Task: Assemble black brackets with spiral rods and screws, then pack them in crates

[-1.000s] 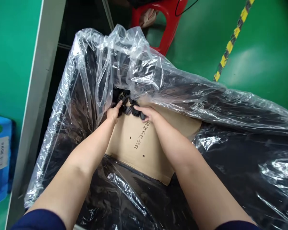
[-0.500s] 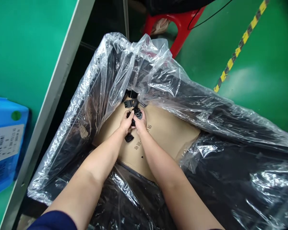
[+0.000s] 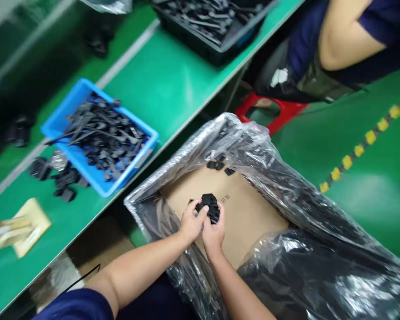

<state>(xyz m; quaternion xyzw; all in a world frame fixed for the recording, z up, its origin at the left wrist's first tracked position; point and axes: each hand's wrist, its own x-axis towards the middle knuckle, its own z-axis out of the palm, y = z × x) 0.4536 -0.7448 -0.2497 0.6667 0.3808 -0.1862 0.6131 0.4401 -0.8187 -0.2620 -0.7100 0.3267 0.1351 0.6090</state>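
Cupped together, my left hand (image 3: 191,221) and my right hand (image 3: 215,229) hold a clump of small black plastic parts (image 3: 209,206). The clump is raised over the brown cardboard sheet (image 3: 250,213), which has printing on it. That sheet lies inside a large bin lined with clear plastic film (image 3: 186,153). Several more black parts (image 3: 220,165) lie at the far end of the cardboard. Motion blur keeps the exact shape of the held parts from showing.
On the green bench (image 3: 173,84) at left stand a blue bin (image 3: 143,173) full of black parts and a black tray (image 3: 216,55). Loose black parts and a yellowish block-like tool (image 3: 31,226) lie nearby. A person (image 3: 340,40) sits on a red stool (image 3: 286,113) beyond the bin.
My view has swung left, bringing the bench and its bins into sight. Both hands have lifted a clump of black parts up from the cardboard, toward me.
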